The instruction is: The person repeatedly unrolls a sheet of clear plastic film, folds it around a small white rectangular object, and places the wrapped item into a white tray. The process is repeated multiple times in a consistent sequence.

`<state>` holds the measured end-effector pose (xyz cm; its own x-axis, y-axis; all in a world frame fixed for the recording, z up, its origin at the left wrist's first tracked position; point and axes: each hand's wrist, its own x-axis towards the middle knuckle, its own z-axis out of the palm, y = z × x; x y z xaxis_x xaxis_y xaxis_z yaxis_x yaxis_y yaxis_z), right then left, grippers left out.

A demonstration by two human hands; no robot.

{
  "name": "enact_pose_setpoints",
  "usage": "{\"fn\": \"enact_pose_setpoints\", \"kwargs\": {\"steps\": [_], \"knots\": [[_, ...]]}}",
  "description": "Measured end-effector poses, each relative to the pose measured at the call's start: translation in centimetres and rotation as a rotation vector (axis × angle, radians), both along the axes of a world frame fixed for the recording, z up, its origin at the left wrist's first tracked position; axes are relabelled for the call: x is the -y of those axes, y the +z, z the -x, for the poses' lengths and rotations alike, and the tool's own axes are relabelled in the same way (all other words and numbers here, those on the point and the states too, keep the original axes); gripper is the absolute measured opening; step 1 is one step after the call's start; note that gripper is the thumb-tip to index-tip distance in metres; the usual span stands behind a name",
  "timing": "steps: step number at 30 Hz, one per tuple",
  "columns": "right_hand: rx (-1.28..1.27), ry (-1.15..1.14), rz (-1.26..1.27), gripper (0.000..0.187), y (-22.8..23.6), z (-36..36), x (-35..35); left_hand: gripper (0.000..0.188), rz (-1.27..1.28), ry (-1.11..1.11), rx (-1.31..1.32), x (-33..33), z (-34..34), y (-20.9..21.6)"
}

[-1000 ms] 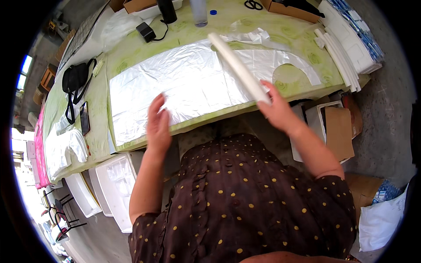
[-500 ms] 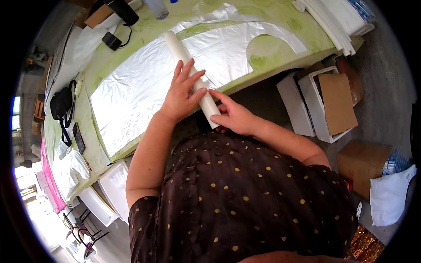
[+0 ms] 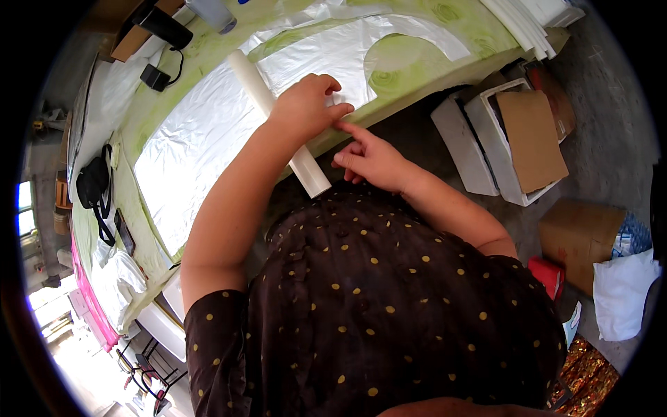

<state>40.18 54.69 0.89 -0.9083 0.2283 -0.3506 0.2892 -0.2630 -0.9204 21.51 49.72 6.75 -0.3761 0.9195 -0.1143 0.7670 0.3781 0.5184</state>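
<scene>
A long white roll [image 3: 311,175] lies slantwise across the near edge of the table, its lower end sticking out toward my body. Crinkled silvery-white plastic film [image 3: 194,139] is spread flat under and around it. My left hand [image 3: 306,104] is over the roll, palm down, its fingers bent and the thumb apart from them, with nothing seen in it. My left wrist hides the roll's middle. Right of the roll, my right hand [image 3: 374,160] has its forefinger stretched toward my left thumb and the other fingers curled. It holds nothing I can see.
A green patterned cloth [image 3: 399,66] covers the table. A black cup [image 3: 163,26], a small black device [image 3: 155,76], a black bag [image 3: 94,182] and a phone [image 3: 124,231] lie at its left. White foam boxes [image 3: 479,132] and a cardboard box [image 3: 580,236] stand on the floor at right.
Both hands have come off the roll's surface. My left hand has swung right across it, and my right hand has left its lower end. The view has shifted slightly.
</scene>
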Motion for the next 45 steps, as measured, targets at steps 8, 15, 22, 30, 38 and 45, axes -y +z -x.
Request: {"fn": "enact_pose_setpoints", "kwargs": {"steps": [8, 15, 22, 30, 38, 45], "knots": [[0.044, -0.204, 0.092, 0.053, -2.2, -3.4, 0.4, 0.029, 0.137, 0.0, 0.059, -1.6, 1.3, -0.9], [-0.127, -0.245, -0.088, 0.038, -1.6, -3.7, 0.1, 0.027, 0.049, 0.078, 0.047, -1.3, 1.8, -1.5], [-0.15, -0.225, -0.126, 0.035, -1.8, -2.9, 0.0, 0.028, 0.097, 0.013, 0.074, -2.0, 1.3, -1.7], [-0.297, -0.373, -0.397, 0.028, -0.6, -2.2, -0.5, 0.03, 0.023, 0.126, 0.275, -1.0, 2.6, -1.5], [-0.316, -0.2, -1.39, 0.034, 0.8, 4.3, -8.3, 0.029, -0.249, 0.177, 0.308, 0.2, 2.2, -1.4], [0.197, -0.579, -1.585, 0.062, 0.0, 9.8, -14.9, 0.033, -0.138, 0.147, 0.309, 1.2, 1.4, 1.4]]}}
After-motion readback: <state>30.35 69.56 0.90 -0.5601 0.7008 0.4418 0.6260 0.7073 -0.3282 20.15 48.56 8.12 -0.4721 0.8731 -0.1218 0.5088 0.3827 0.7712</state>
